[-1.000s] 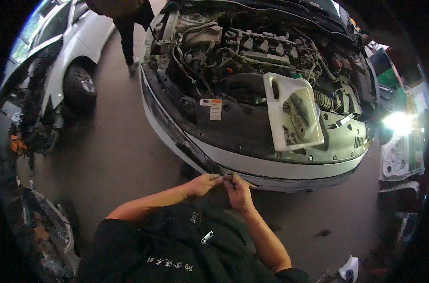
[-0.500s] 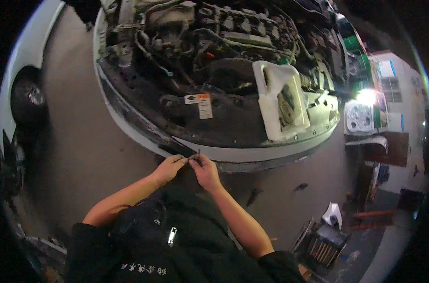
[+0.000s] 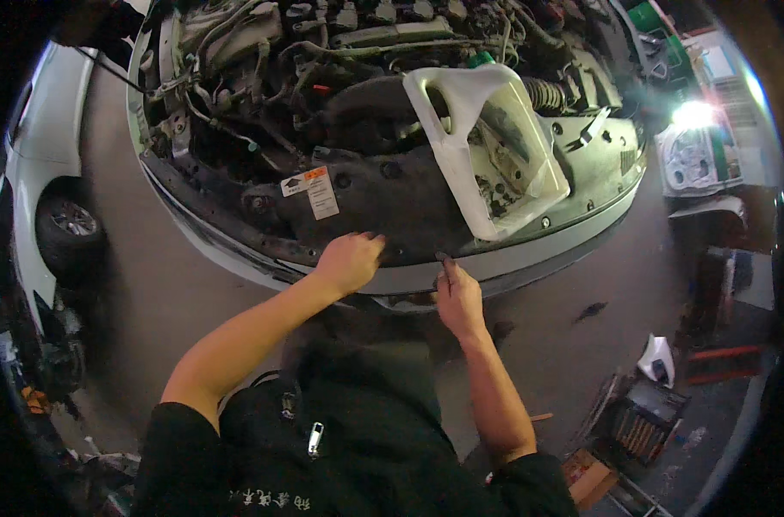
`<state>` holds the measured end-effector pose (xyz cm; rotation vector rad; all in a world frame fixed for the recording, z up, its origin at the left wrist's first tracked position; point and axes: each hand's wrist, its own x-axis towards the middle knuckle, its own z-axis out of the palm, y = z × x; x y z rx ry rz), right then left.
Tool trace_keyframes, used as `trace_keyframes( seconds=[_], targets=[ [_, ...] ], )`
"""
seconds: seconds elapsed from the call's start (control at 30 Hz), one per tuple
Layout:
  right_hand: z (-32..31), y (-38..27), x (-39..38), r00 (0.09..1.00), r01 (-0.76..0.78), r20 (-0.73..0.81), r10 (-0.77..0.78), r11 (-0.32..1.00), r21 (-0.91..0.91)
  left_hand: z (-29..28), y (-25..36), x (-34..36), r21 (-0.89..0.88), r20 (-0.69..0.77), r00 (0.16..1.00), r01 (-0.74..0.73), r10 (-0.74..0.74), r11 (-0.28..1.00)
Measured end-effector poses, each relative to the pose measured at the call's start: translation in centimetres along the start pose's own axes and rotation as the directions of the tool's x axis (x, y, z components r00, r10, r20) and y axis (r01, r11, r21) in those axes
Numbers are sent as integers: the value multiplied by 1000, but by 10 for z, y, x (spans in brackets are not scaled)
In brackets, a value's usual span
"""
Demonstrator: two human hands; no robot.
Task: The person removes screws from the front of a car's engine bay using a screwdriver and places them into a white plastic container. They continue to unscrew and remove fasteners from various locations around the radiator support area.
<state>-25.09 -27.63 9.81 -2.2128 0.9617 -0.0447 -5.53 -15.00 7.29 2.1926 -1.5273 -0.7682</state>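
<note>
My left hand (image 3: 351, 262) is over the front edge of a car's black radiator cover (image 3: 383, 207), its fingers curled and their tips dark; anything between them is too small to make out. To its right, my right hand (image 3: 461, 300) is at the pale bumper edge (image 3: 530, 252), thumb and forefinger drawn together at the cover's rim. Whether they pinch a small part cannot be seen. Just beyond the right hand, a cut-open white plastic jug (image 3: 457, 159) with a green cap lies on the cover, small dark parts inside it.
The open engine bay (image 3: 357, 77) lies ahead. A pliers-like tool (image 3: 590, 129) rests right of the jug. Another car's wheel (image 3: 69, 222) is at the left. A bright lamp (image 3: 693, 114) shines at the right, and a tool tray (image 3: 642, 426) and cardboard box (image 3: 588, 478) sit lower right.
My hands were together at the bumper's front edge; now they are apart, the left forward over the cover and the right farther right. The view has shifted toward the jug.
</note>
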Motion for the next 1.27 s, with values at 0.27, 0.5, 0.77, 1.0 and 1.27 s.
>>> trace_keyframes(
  seconds=[0.27,0.5,0.77,1.0,1.27],
  targets=[
    [-26,17,-10,987,-16,161,3,997,82,23,11,20,248,-23,989,-134,144,960],
    [-14,25,-9,992,59,108,-69,994,94,7,32,34,421,222,975,-98,3,902],
    [-9,25,-24,992,-28,126,-7,963,269,10,29,37,322,140,975,-208,171,924],
    [-9,36,-42,995,-62,90,31,928,367,4,29,43,347,226,947,-298,229,889],
    [-8,44,-49,997,-44,75,18,934,353,8,37,47,437,326,918,-358,226,826]
  ],
)
